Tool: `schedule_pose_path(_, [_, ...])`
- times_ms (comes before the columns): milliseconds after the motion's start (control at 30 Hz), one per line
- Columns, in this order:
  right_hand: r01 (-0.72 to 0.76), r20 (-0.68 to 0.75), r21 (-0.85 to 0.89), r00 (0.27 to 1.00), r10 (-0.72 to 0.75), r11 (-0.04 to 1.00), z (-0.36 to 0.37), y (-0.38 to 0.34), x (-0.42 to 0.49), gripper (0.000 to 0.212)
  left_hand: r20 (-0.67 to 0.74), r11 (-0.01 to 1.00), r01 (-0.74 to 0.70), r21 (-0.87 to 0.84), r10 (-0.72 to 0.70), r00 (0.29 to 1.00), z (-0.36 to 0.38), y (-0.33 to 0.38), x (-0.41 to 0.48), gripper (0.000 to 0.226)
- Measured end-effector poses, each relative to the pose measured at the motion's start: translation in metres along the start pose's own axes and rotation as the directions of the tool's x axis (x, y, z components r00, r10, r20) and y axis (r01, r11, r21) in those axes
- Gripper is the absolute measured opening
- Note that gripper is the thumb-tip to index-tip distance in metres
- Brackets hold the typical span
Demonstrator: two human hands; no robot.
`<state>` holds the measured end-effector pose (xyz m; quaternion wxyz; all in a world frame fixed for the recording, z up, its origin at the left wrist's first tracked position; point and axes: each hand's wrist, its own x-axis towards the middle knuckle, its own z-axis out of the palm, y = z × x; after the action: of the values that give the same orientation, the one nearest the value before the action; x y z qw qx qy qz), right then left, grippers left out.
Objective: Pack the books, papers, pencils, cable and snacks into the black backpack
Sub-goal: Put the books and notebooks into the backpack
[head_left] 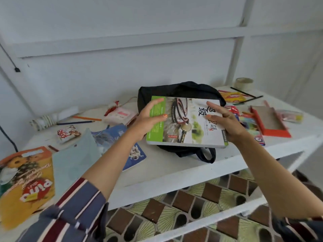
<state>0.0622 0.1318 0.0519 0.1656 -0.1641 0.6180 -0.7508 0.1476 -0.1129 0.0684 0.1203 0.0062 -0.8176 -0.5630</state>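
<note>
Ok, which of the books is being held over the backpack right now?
The white book with the green spine strip, held by both hands over the black backpack. The blue book lies flat on the table, untouched.

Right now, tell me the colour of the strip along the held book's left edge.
Bright green, with small pale print; the book cover is otherwise whitish. Seen in the head view.

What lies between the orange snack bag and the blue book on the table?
In the head view, a pale translucent folder lies between the orange snack bag and the blue book, overlapping the book's left side.
</note>
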Motion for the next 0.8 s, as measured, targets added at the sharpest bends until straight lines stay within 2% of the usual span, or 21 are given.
schedule_pose_path(67, [-0.001, -0.066, -0.01, 0.998, 0.0, 1.0, -0.018, -0.002, -0.003, 0.043, 0.074, 0.996, 0.081, 0.04, -0.084, 0.994, 0.018, -0.013, 0.015, 0.06])
schedule_pose_path(100, [-0.003, -0.09, -0.03, 0.996, 0.0, 1.0, -0.029, -0.004, -0.004, 0.041, 0.051, 0.991, 0.079, 0.106, -0.085, 0.995, 0.025, -0.022, 0.023, 0.055])
schedule_pose_path(167, [-0.028, -0.12, -0.089, 0.993, 0.017, 0.996, -0.052, -0.012, -0.002, 0.04, -0.053, 0.945, 0.004, 0.328, 0.014, 0.999, 0.034, -0.037, 0.039, 0.034])
schedule_pose_path(233, [-0.055, -0.123, -0.177, 0.992, 0.034, 0.983, -0.075, -0.019, 0.001, 0.039, -0.049, 0.812, -0.088, 0.577, 0.142, 0.989, 0.04, -0.046, 0.053, 0.018])
schedule_pose_path(300, [-0.079, -0.097, -0.218, 0.994, 0.059, 0.973, -0.095, -0.024, 0.007, 0.037, 0.081, 0.637, -0.174, 0.751, 0.172, 0.982, 0.047, -0.048, 0.064, 0.018])
schedule_pose_path(400, [-0.106, -0.065, -0.26, 0.994, 0.092, 0.96, -0.112, -0.031, 0.016, 0.033, 0.182, 0.473, -0.196, 0.859, 0.077, 0.98, 0.059, -0.046, 0.079, 0.027])
schedule_pose_path(500, [-0.122, -0.016, -0.198, 0.992, 0.121, 0.973, -0.121, -0.035, 0.024, 0.035, 0.186, 0.391, -0.164, 0.905, -0.019, 0.982, 0.063, -0.043, 0.094, 0.039])
schedule_pose_path(600, [-0.143, -0.007, -0.128, 0.99, 0.143, 0.981, -0.124, -0.032, 0.033, 0.043, 0.135, 0.44, -0.132, 0.888, 0.023, 0.991, 0.055, -0.03, 0.108, 0.042])
schedule_pose_path(700, [-0.112, -0.043, -0.284, 0.994, 0.104, 0.952, -0.116, -0.031, 0.04, 0.041, 0.045, 0.527, -0.107, 0.843, 0.13, 0.99, 0.043, -0.005, 0.122, 0.041])
schedule_pose_path(800, [-0.067, -0.087, -0.229, 0.995, 0.048, 0.971, -0.104, -0.024, 0.044, 0.034, 0.018, 0.579, -0.117, 0.807, 0.174, 0.985, 0.034, 0.014, 0.132, 0.039])
